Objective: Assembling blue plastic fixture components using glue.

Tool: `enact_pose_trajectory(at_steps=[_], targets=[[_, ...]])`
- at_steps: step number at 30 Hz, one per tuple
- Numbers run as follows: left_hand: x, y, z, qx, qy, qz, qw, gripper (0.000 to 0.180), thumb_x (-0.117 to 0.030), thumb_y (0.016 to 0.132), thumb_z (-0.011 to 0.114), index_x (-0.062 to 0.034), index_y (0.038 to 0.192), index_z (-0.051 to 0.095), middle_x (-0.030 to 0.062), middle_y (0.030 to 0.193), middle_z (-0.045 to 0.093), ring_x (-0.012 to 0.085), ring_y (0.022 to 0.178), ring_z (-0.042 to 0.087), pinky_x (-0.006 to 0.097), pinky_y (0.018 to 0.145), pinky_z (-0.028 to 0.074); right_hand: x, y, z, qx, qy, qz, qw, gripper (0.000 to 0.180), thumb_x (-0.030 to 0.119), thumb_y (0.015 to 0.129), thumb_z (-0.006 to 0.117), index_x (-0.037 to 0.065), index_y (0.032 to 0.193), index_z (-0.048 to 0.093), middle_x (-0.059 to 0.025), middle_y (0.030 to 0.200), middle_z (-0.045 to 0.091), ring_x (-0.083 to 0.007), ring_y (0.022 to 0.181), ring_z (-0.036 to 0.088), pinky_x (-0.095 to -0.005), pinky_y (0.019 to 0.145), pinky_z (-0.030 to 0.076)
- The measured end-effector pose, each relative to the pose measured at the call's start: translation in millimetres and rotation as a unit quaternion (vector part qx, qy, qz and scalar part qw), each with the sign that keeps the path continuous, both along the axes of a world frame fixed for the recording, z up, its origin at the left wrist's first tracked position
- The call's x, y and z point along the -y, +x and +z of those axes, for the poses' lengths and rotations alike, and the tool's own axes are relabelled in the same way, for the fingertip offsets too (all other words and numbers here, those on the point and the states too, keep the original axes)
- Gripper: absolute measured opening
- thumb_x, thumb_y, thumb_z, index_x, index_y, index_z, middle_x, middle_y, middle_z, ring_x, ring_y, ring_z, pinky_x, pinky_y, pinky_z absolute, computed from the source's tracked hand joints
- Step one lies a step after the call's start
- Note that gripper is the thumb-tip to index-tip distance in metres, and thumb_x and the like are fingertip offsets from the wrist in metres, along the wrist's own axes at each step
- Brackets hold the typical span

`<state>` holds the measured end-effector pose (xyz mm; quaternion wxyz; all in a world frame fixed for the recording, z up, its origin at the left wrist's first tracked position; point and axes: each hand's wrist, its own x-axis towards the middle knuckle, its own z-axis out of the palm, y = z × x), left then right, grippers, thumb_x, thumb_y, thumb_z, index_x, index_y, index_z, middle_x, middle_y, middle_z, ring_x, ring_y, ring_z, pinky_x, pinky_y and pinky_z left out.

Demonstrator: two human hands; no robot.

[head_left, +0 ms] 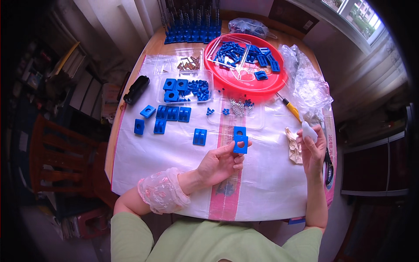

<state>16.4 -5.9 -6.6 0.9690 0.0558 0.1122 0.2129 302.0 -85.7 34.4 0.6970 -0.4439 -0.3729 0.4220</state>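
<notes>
My left hand (219, 164) is closed on a blue plastic block (240, 147) with a round hole, pinched between thumb and fingers above the table's middle. Another blue piece shows right behind its upper edge; whether the two are joined I cannot tell. My right hand (315, 150) grips a small whitish squeeze bottle (309, 132), its narrow tip pointing up. Left of the held block, a blue block with two rounded ridges (200, 136) lies on the sheet. Farther left are several similar blue blocks (173, 114), some in a row.
A clear tub (209, 75) holds blue parts; behind it a clear tray (167, 53) holds brass-coloured pins. The red basin (279, 81) bears more blue parts. Small white rings (238, 108) lie in front of it. A yellow-handled tool (291, 108), crumpled plastic (307, 85) and beige cloth (293, 146) are at right.
</notes>
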Motion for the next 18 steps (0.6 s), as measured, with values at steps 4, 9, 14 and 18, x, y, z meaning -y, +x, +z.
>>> enact_pose_trajectory(at_steps=[4, 9, 14, 18], targets=[[-0.1, 0.2, -0.4, 0.005, 0.012, 0.001, 1.0, 0.027, -0.028, 0.103, 0.044, -0.007, 0.116, 0.056, 0.0007, 0.133, 0.05, 0.0112, 0.079, 0.042, 0.025, 0.072, 0.039, -6.2, -1.2, 13.0, 0.03, -0.04, -0.017, 0.999, 0.023, -0.003, 0.085, 0.066, 0.004, 0.102, 0.051, -0.0146, 0.1, 0.066, -0.0159, 0.088, 0.066, -0.028, 0.085, 0.052], [0.6, 1.2, -0.9, -0.004, 0.02, 0.004, 1.0, 0.027, -0.028, 0.103, 0.044, -0.0071, 0.117, 0.056, 0.001, 0.132, 0.051, 0.0115, 0.079, 0.041, 0.025, 0.072, 0.039, -11.8, 6.9, 18.6, 0.024, -0.064, -0.005, 0.998, 0.021, 0.0, 0.084, 0.068, 0.003, 0.099, 0.053, -0.0146, 0.101, 0.067, -0.0185, 0.093, 0.068, -0.0296, 0.089, 0.053], [1.4, 1.0, -0.4, -0.017, 0.015, 0.01, 1.0, 0.03, -0.026, 0.103, 0.044, -0.0062, 0.121, 0.056, 0.0013, 0.132, 0.052, 0.0122, 0.079, 0.04, 0.025, 0.071, 0.038, -24.2, 10.9, 32.9, 0.109, -0.089, -0.018, 0.99, 0.024, 0.007, 0.082, 0.074, 0.003, 0.102, 0.062, -0.0077, 0.095, 0.07, -0.0118, 0.09, 0.065, -0.0257, 0.086, 0.049], [1.1, 0.4, -1.6, -0.009, 0.014, 0.01, 1.0, 0.03, -0.025, 0.103, 0.044, -0.0056, 0.122, 0.056, 0.0013, 0.134, 0.051, 0.0129, 0.079, 0.039, 0.026, 0.07, 0.038, -45.1, 24.7, 29.6, 0.204, -0.119, -0.025, 0.971, 0.019, 0.008, 0.08, 0.077, 0.003, 0.096, 0.068, -0.0035, 0.088, 0.069, -0.0068, 0.081, 0.061, -0.023, 0.076, 0.049]])
